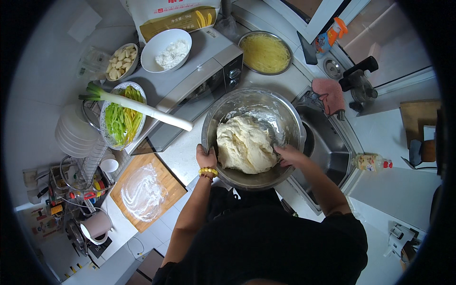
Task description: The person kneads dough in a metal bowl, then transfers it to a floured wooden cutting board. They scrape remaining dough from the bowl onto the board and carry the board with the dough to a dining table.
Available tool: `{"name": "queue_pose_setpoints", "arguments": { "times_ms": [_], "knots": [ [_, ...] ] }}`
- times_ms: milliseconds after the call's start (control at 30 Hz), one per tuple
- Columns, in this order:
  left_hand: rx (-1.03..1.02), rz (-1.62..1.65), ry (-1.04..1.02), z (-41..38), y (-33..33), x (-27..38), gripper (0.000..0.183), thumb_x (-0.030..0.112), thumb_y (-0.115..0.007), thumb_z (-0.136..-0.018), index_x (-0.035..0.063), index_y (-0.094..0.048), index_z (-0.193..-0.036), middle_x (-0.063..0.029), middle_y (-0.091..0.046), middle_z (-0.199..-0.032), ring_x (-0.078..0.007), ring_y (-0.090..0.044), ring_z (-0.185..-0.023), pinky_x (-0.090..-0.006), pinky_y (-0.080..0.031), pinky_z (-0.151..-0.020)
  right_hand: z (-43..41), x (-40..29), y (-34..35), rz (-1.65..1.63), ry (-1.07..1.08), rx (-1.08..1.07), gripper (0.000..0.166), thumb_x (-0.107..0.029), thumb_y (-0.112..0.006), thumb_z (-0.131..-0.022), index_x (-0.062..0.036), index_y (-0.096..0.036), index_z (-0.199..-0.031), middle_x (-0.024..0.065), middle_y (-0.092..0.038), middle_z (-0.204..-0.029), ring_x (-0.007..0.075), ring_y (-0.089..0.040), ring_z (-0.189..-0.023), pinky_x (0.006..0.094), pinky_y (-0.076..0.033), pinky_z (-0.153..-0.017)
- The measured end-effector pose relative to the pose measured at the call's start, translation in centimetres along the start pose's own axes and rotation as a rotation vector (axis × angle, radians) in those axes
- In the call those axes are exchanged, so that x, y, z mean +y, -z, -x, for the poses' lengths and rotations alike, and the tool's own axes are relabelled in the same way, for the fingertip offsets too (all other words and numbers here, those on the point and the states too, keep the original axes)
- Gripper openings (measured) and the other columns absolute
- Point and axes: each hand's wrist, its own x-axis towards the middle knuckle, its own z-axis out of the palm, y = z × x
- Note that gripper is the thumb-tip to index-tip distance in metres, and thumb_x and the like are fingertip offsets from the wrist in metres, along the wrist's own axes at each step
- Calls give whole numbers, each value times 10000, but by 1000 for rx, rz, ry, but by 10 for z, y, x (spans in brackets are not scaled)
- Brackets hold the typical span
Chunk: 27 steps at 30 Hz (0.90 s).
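A large mass of pale dough [245, 146] lies in a wide metal mixing bowl [263, 181], whose inner wall bears smears of flour. My left hand [206, 156], with bead bracelets at the wrist, grips the bowl's rim at the left. Inside the bowl, my right hand [287, 155] is at the dough's right edge, its fingers partly bent; how firmly they touch the dough is hard to see. A wooden board [174, 183] dusted with white flour [144, 192] lies on the counter to the lower left.
On the microwave [210, 60] stand a white bowl of flour [172, 53] and a plate of sliced peppers [123, 121] with a leek [146, 109] across it. A metal dish of yellow shreds [265, 53] is behind the mixing bowl. The sink [327, 142] is at the right.
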Motion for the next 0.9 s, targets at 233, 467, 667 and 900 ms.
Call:
{"name": "queue_pose_setpoints", "arguments": {
  "times_ms": [233,467,667,900],
  "knots": [
    [24,-54,-102,2,3,8,207,74,-610,-749,-14,-441,-830,-221,-525,-671,-386,-518,-602,-403,-429,-563,18,-52,-49,379,193,-133,678,-564,-483,-824,-8,-505,-1211,235,-545,-1162,367,-542,-1049,445,-428,-865],
    [-1,-31,-60,4,5,17,231,41,-599,-752,-49,-486,-932,-231,-593,-816,-361,-595,-767,-382,-462,-680,43,-108,-109,1221,765,195,495,-325,-500,-851,-116,-435,-1295,108,-210,-1464,387,-285,-1288,692,-211,-942],
    [-38,-9,-89,-3,8,10,249,12,-576,-736,-57,-495,-961,-210,-598,-868,-322,-596,-813,-358,-463,-731,-15,-92,-148,1168,1026,190,322,-112,-598,-761,-133,-611,-1082,91,-364,-1333,452,-263,-1236,626,-307,-937],
    [-96,-40,-88,-13,4,8,159,-20,-584,-722,3,-500,-855,-114,-598,-795,-188,-566,-747,-301,-457,-673,-43,-81,-39,247,662,190,366,-50,-712,-585,-36,-609,-936,137,-580,-951,221,-576,-856,321,-458,-747]
  ]
}}
